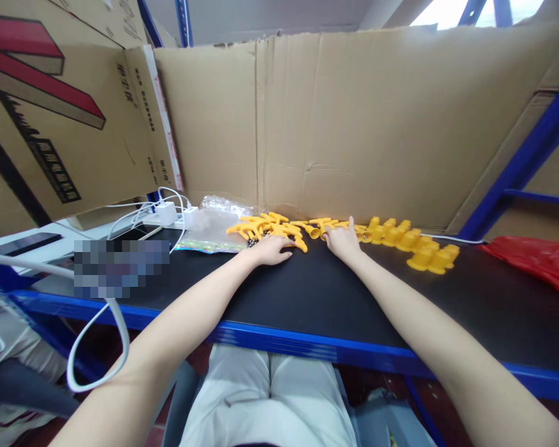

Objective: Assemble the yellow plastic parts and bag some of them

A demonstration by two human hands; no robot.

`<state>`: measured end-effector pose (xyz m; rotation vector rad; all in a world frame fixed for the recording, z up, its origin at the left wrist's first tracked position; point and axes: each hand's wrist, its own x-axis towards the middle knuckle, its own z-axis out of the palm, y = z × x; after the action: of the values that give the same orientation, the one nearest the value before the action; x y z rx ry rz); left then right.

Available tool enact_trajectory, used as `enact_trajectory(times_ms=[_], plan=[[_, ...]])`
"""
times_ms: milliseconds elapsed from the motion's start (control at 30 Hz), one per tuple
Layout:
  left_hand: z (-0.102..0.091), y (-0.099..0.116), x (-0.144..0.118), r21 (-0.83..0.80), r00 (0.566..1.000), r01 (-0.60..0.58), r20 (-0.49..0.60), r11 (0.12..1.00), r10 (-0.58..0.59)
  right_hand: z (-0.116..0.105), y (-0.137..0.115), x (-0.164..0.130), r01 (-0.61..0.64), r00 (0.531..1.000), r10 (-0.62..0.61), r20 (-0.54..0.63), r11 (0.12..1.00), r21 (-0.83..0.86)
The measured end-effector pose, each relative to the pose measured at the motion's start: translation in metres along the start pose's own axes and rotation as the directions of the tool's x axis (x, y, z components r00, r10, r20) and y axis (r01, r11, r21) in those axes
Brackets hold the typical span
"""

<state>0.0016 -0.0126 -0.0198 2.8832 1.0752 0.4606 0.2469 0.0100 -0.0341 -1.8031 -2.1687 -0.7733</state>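
My left hand (271,249) lies at the near edge of a pile of yellow branching plastic pieces (261,225), thumb held apart and fingers stretched over them. Small dark or metallic bits show among the pieces by my wrist. To its right, my right hand (343,242) has its fingers curled down on a yellow plastic piece (323,221), with one finger raised. Its grip is partly hidden. A yellow piece with a round hollow end (312,232) lies just left of that hand. Beyond its right side stand several yellow cup-like pieces (394,234) in rows.
A clear plastic bag (209,230) lies left of the pile, near white chargers (166,213) and cables. A red plastic bag (535,256) is at the right. Cardboard (377,124) walls the back of the black tabletop (302,298). A white cable (121,329) loops over my left forearm.
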Motion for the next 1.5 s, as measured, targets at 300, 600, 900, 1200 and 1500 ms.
enact_trajectory(times_ms=[300,600,900,1200,1500], plan=[[-0.001,0.002,0.0,0.0,1.0,0.023,0.013,1.0,-0.023,0.002,-0.004,-0.002,0.204,0.979,-0.196,-0.063,0.963,0.178],[-0.003,0.004,0.0,0.008,0.999,0.033,0.02,0.999,-0.034,-0.009,-0.011,-0.002,0.169,0.985,-0.167,-0.047,0.984,0.049],[0.002,0.009,0.001,0.005,0.994,0.096,-0.046,0.995,-0.096,-0.006,-0.012,0.001,0.086,0.996,-0.085,-0.04,0.996,0.032],[0.004,0.015,0.003,-0.01,0.969,0.161,-0.188,0.987,-0.16,-0.007,-0.01,-0.002,0.116,0.989,-0.112,-0.096,0.992,0.045],[-0.003,0.006,0.006,-0.29,0.867,0.157,-0.416,0.944,-0.273,-0.065,0.055,-0.002,-0.374,0.91,0.363,0.199,0.927,0.017]])
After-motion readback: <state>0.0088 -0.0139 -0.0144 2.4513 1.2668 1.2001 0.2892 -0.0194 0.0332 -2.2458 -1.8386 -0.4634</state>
